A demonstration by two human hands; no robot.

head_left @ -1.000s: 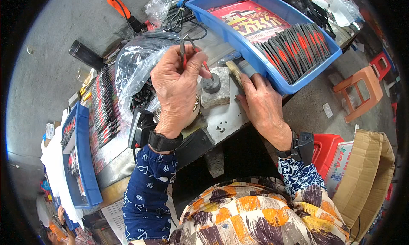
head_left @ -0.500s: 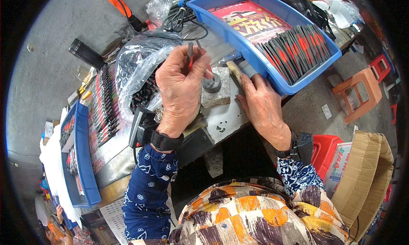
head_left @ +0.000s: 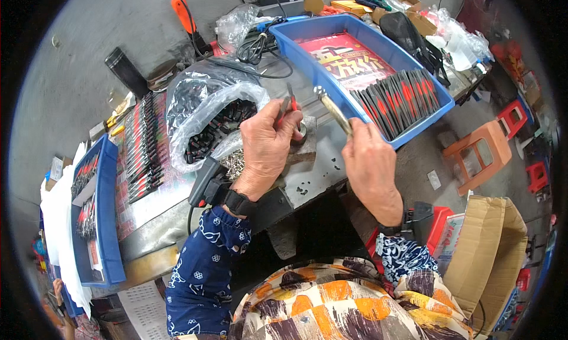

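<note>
My left hand (head_left: 266, 144) is closed, pinching a slim red-and-black tool part (head_left: 286, 103) between thumb and fingers. It is just above a stone block (head_left: 305, 156) with a round metal anvil (head_left: 303, 131) on top, mostly hidden by my fingers. In my right hand (head_left: 371, 168) is what looks like a hammer (head_left: 337, 114) with a tan handle, raised and tilted up to the left beside the block. Its shiny end is near the blue tray's side. Small silver rivet-like pieces (head_left: 235, 162) lie left of my left hand.
A blue tray (head_left: 307, 62) at the back right holds a row of red-and-black pieces. An open plastic bag (head_left: 192, 91) contains black parts. More red-and-black pieces (head_left: 143, 144) lie in rows, with another blue tray (head_left: 112, 221) at far left. Cables (head_left: 254, 50) cross behind.
My right hand has lifted the hammer, its shiny end now showing. My left hand has lowered toward the anvil with the red-and-black part. The view has shifted, showing more of the back.
</note>
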